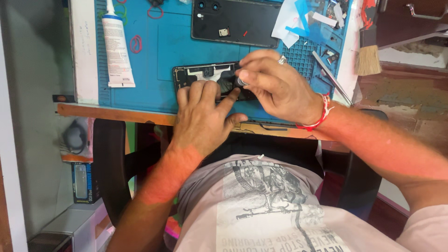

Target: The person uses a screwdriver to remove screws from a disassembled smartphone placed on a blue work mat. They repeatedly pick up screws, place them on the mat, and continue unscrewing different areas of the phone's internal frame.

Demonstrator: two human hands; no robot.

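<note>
Two hands at work over an opened phone [205, 74] lying flat on a blue mat [163, 51] near the worktop's [112, 113] front edge. Left hand [203, 116] rests palm-down on the phone, fingers spread & pressing its lower half; it grips nothing, index finger stretched toward the tool tip. Right hand [275, 86] is closed in a pinch around a small metal-tipped tool [241, 82], prob. a screwdriver, tip touching the phone's inner frame just beside the left index finger. Ring shows on a right finger; red-white thread band [319, 116] sits on the right wrist. Behind the phone, further up the mat, lies a dark back cover [233, 21], camera holes at its top-left. White glue tube [116, 46] lies at the mat's left, red rubber bands [136, 44] just beside it. Tweezers [331, 77] lie slantwise at the mat's right edge, near small loose parts in the mat's tray section. Brush [367, 53] w/ pale bristles lies beyond the mat on the right. Scraps of white & blue film [291, 21] sit next to the back cover. Person wears a light printed T-shirt [261, 205], seated in a black chair [109, 163] close to the worktop.
</note>
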